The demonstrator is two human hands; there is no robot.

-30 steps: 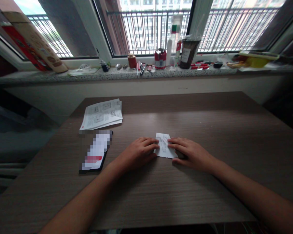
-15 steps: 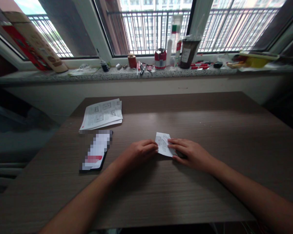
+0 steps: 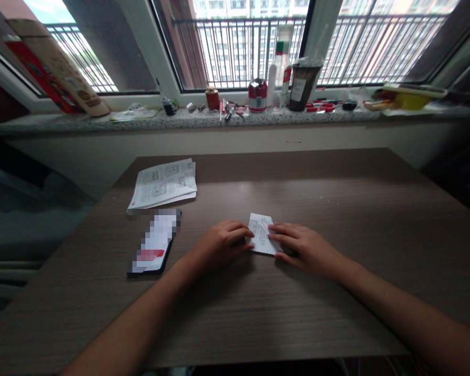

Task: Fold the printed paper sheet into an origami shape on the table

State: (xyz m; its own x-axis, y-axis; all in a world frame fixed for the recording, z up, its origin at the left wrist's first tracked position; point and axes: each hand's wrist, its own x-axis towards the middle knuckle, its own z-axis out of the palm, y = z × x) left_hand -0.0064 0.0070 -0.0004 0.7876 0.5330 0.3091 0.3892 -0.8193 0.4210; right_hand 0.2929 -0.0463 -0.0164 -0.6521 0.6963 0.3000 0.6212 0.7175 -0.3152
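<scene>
A small piece of folded printed paper (image 3: 260, 235) lies on the table between my two hands. My left hand (image 3: 227, 241) is closed at its left edge, with bent fingertips and thumb gripping that side. Over the right part of the paper, my right hand (image 3: 300, 244) rests with its fingers on top and its thumb at the near corner, holding it. Part of the paper's right side is hidden under those fingers.
Left of my hands lies a phone (image 3: 153, 245) with a blurred screen. Behind it is a stack of printed sheets (image 3: 164, 183). The windowsill (image 3: 196, 119) at the back carries a red can (image 3: 257, 95), a dark drink cup (image 3: 303, 83) and a yellow container (image 3: 413, 97).
The fingers of my left hand have lifted and spread slightly at the paper's left edge. The paper's near edge sits a little lower and flatter. My right hand has barely moved.
</scene>
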